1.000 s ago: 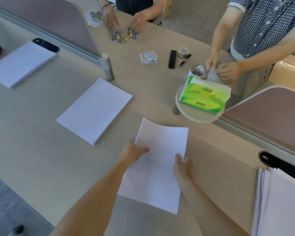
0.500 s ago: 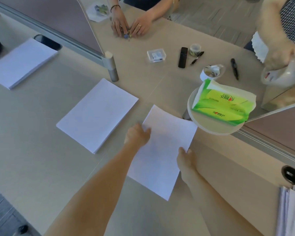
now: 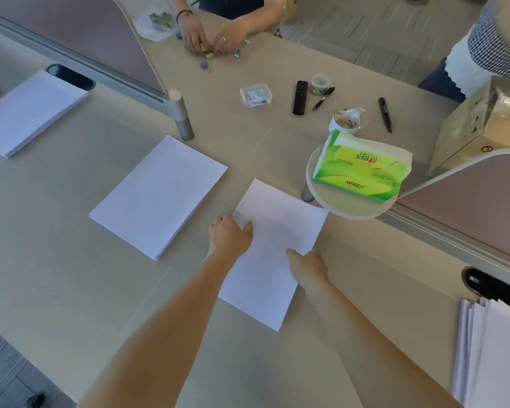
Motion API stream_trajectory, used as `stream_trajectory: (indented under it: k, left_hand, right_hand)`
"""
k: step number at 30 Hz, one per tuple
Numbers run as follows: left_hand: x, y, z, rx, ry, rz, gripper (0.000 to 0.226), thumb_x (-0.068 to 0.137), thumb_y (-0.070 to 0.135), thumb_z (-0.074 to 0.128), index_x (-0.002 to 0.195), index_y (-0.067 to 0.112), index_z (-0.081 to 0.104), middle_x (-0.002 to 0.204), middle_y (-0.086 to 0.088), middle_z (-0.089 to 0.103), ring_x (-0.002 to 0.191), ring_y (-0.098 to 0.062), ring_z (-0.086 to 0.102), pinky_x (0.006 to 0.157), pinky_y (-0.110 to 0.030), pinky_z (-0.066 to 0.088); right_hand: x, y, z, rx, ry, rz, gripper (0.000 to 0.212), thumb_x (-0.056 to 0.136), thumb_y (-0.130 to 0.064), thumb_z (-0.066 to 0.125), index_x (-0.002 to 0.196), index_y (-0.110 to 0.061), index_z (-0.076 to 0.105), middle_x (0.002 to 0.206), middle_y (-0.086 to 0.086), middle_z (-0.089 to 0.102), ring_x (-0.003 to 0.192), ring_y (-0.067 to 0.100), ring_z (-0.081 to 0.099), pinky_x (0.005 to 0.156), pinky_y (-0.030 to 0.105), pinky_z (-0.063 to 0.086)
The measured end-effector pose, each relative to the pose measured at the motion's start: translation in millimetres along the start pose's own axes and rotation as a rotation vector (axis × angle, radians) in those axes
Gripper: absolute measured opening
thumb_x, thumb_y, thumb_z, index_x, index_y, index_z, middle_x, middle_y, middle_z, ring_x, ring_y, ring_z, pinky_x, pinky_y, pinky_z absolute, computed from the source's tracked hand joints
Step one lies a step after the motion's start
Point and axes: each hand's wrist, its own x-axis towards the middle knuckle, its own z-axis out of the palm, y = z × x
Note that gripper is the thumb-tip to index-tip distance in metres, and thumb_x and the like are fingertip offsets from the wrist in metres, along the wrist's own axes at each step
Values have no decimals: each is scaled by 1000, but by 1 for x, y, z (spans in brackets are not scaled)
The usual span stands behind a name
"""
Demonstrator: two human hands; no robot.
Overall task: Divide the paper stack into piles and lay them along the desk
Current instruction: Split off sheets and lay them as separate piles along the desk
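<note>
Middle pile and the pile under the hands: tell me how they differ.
The middle pile lies untouched, while the near pile has the left hand on its left edge and the right hand on its right edge. The middle pile shows a stacked edge of many sheets; the near pile looks thinner. The near pile's far corner reaches under the round shelf; the middle pile lies in the open. Both are plain white paper, angled alike on the desk.

So there are four lots of plain white paper on the beige desk [image 3: 71,290]. Far-left pile [image 3: 27,113] is a decent thickness, lying at an angle. The middle pile [image 3: 159,195] sits flat, also angled, well apart from it. The nearest pile [image 3: 277,254] looks really thin, far corner tucked under a round shelf. The remaining stack [image 3: 489,354] is fanned messily at the right edge.
</note>
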Motion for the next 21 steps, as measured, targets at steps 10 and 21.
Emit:
stream_trajectory:
  k: [10, 21]
  left_hand:
    - [0, -8, -3, 25, 41, 15, 58, 95, 38, 48, 140, 2, 41, 137, -17, 50, 130, -33, 42, 110, -39, 32]
    - [8, -18, -5, -88, 84, -13, 68, 95, 57, 36, 140, 7, 43, 137, -16, 52, 130, -34, 43, 109, -46, 36]
  right_hand:
    - [-1, 11, -5, 83, -150, 1, 54, 62, -43, 62, 112, -21, 62, 112, 0, 66, 102, 21, 65, 95, 45, 54]
    - [-8, 2, 16, 242, -75, 72, 63, 63, -43, 59, 115, -7, 61, 110, 8, 66, 93, 28, 67, 83, 40, 57]
